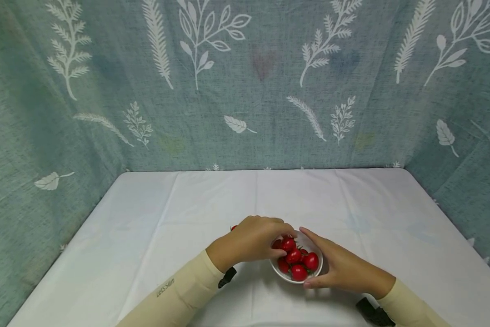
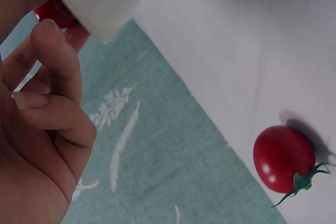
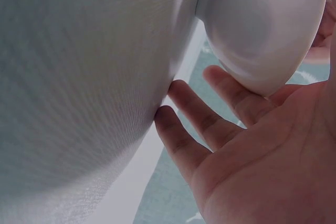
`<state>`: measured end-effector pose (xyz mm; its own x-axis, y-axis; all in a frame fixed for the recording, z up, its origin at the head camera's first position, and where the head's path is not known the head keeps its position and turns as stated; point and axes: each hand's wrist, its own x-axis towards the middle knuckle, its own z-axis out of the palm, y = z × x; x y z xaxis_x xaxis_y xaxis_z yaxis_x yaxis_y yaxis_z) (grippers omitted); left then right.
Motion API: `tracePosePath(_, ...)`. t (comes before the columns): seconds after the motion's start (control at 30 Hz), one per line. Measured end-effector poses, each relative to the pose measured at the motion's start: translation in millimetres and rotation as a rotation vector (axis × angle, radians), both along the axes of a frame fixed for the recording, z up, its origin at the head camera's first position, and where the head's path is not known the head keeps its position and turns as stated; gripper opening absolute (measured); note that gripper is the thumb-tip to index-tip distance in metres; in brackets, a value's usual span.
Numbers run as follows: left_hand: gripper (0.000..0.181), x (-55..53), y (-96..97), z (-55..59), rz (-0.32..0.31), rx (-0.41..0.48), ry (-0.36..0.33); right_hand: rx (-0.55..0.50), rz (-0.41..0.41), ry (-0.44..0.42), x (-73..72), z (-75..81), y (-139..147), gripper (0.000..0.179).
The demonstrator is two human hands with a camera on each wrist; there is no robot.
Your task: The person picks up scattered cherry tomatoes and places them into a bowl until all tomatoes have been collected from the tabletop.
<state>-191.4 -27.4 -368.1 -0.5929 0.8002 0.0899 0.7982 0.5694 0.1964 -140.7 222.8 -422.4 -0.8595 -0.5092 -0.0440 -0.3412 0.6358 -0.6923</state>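
A white bowl [image 1: 274, 268] heaped with red cherry tomatoes [image 1: 299, 272] stands on the table. At its left rim my left hand [image 1: 255, 240] bends over, the thumb and fingers around a tomato [image 2: 59, 15] that partly shows between them in the left wrist view. My right hand [image 1: 343, 268] holds the bowl from the right, index finger along the far rim and thumb at the near rim. In the right wrist view its other fingers [image 3: 181, 140] extend beneath the bowl's side, tips at the tablecloth.
Another tomato [image 2: 283, 158] with a green stem lies on the white tablecloth [image 1: 208, 195], mostly hidden behind my left hand in the head view. Green leaf-patterned curtains [image 1: 269, 104] enclose the table's back and sides.
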Motion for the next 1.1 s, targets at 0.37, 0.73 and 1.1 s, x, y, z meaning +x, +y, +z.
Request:
tracePosePath(0.37, 0.037, 0.0, 1.7, -4.9, -0.019, -0.005, 0.009, 0.010, -0.010, -0.005, 0.6, 2.0, -1.2, 0.115)
tracePosePath(0.73, 0.040, -1.6, 0.2, -5.2, -0.013, -0.013, -0.021, -0.004, -0.002, -0.021, 0.3, -0.5, 0.1, 0.113)
tracePosePath(1.1, 0.043, -12.4, -38.5, 12.1, 0.076, 0.059, 0.010, 0.004, -0.012, -0.013, -1.3, -1.0, -0.4, 0.114)
